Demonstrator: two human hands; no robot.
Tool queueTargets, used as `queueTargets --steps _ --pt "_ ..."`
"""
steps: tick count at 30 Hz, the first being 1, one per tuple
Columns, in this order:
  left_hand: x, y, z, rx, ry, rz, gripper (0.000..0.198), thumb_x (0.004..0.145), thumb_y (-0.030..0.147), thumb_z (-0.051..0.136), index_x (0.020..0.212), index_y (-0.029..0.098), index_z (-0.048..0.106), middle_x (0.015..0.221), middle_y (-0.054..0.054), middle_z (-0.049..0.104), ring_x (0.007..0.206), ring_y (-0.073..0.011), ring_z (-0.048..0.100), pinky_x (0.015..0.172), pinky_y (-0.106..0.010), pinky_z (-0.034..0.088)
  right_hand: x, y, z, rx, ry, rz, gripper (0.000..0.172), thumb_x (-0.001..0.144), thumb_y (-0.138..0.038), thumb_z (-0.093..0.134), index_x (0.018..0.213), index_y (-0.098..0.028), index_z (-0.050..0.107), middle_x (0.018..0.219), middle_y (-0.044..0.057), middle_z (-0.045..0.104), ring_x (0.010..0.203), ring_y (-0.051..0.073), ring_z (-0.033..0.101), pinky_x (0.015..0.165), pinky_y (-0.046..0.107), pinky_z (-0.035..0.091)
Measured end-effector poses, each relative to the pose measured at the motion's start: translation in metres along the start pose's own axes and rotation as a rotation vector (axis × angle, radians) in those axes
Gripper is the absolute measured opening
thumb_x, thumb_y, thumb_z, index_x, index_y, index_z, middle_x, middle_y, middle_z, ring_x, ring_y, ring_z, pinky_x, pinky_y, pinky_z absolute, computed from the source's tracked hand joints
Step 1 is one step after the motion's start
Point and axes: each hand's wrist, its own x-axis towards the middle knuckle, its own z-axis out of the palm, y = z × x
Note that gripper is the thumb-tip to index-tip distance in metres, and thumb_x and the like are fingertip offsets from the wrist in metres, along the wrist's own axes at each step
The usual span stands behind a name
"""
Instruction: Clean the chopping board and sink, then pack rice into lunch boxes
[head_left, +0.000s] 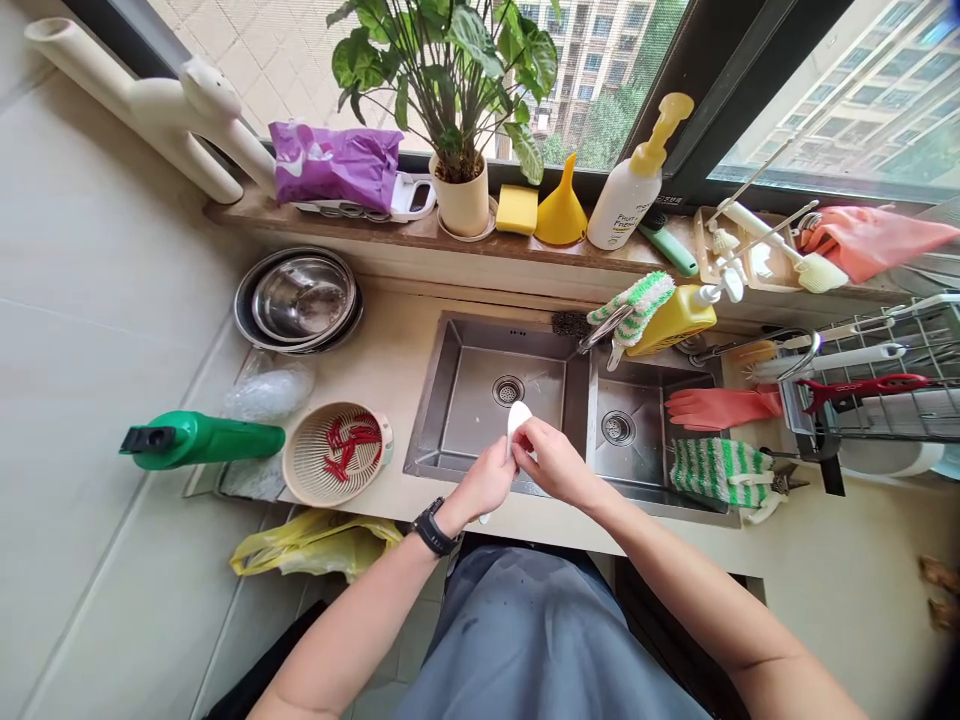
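1. My left hand grips a white utensil above the sink.
2. My right hand curls in close, apparently working on it; its grip is unclear.
3. Next calls for steadiness, I'd judge.

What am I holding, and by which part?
A white spoon-like utensil: your left hand grips it below the rounded end; your right hand is at that end.
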Motion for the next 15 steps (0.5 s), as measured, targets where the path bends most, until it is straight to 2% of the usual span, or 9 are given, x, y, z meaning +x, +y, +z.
queueTargets --steps 2,3,6,8,10,11,12,13,15 --pt "0.003 -0.002 -0.003 0.043 0.042 0.084 0.019 0.097 0.031 0.049 0.081 0.021 0.053 0.072 0.001 0.058 0.067 -0.0143 0.049 0.061 -0.027 0.037 0.000 -0.001 0.004 0.101 0.033 0.060 0.003 0.094 -0.022 0.060 0.091 -0.021 0.060 0.083 0.002 0.065 0.072 0.015 0.059 0.068 0.027 0.048" --pt "0.004 -0.003 -0.004 0.043 0.046 0.091 0.020 0.097 0.033 0.050 0.081 0.021 0.054 0.074 0.000 0.060 0.068 -0.0148 0.051 0.062 -0.027 0.039 0.000 0.000 0.005 0.144 0.052 0.086 0.006 0.095 -0.026 0.060 0.091 -0.021 0.061 0.082 0.002 0.065 0.072 0.015 0.059 0.069 0.028 0.048" --pt "0.014 -0.010 -0.010 -0.069 0.026 -0.020 0.031 0.100 0.043 0.050 0.078 0.021 0.053 0.070 0.002 0.058 0.057 -0.0119 0.047 0.057 -0.026 0.038 0.001 0.025 0.002 0.221 0.184 0.228 0.016 0.096 -0.035 0.060 0.087 -0.022 0.063 0.081 0.003 0.066 0.074 0.016 0.060 0.073 0.030 0.050" --pt "0.029 -0.020 -0.012 -0.275 0.000 -0.117 0.033 0.100 0.046 0.053 0.080 0.019 0.055 0.071 0.002 0.058 0.053 -0.0098 0.047 0.055 -0.026 0.041 0.006 0.063 -0.011 0.265 0.425 0.487 0.018 0.090 -0.039 0.066 0.092 -0.021 0.064 0.091 0.005 0.068 0.082 0.018 0.063 0.079 0.032 0.053" --pt "0.054 -0.033 -0.012 -0.532 -0.039 -0.166 0.025 0.098 0.037 0.060 0.085 0.016 0.060 0.079 -0.003 0.064 0.060 -0.0106 0.057 0.063 -0.026 0.050 0.016 0.110 -0.032 0.373 0.735 0.859 0.030 0.084 -0.043 0.072 0.103 -0.022 0.061 0.102 0.006 0.067 0.091 0.019 0.065 0.083 0.033 0.056" --pt "0.069 -0.039 -0.010 -0.647 -0.058 -0.178 0.018 0.096 0.030 0.063 0.087 0.014 0.062 0.084 -0.005 0.067 0.067 -0.0119 0.062 0.070 -0.027 0.053 0.023 0.134 -0.045 0.481 0.837 1.039 0.032 0.084 -0.045 0.071 0.105 -0.023 0.059 0.101 0.005 0.066 0.090 0.018 0.065 0.081 0.033 0.058" --pt "0.087 -0.044 -0.007 -0.746 -0.074 -0.196 0.010 0.094 0.022 0.065 0.091 0.013 0.063 0.088 -0.008 0.069 0.074 -0.0132 0.066 0.075 -0.028 0.055 0.030 0.157 -0.057 0.620 0.872 1.132 0.031 0.087 -0.048 0.068 0.105 -0.024 0.058 0.098 0.004 0.066 0.087 0.017 0.066 0.078 0.032 0.059" --pt "0.105 -0.048 -0.003 -0.821 -0.085 -0.223 0.005 0.092 0.016 0.066 0.095 0.012 0.064 0.091 -0.009 0.070 0.077 -0.0138 0.067 0.076 -0.027 0.055 0.037 0.176 -0.068 0.743 0.851 1.147 0.030 0.091 -0.051 0.064 0.103 -0.025 0.057 0.094 0.003 0.066 0.084 0.017 0.066 0.075 0.031 0.060" --pt "0.143 -0.052 0.008 -0.893 -0.091 -0.285 0.012 0.091 0.010 0.065 0.103 0.013 0.062 0.091 -0.009 0.071 0.074 -0.0128 0.067 0.067 -0.023 0.051 0.053 0.204 -0.084 0.864 0.723 1.064 0.032 0.094 -0.056 0.061 0.094 -0.024 0.056 0.082 0.002 0.065 0.072 0.015 0.064 0.063 0.027 0.058"
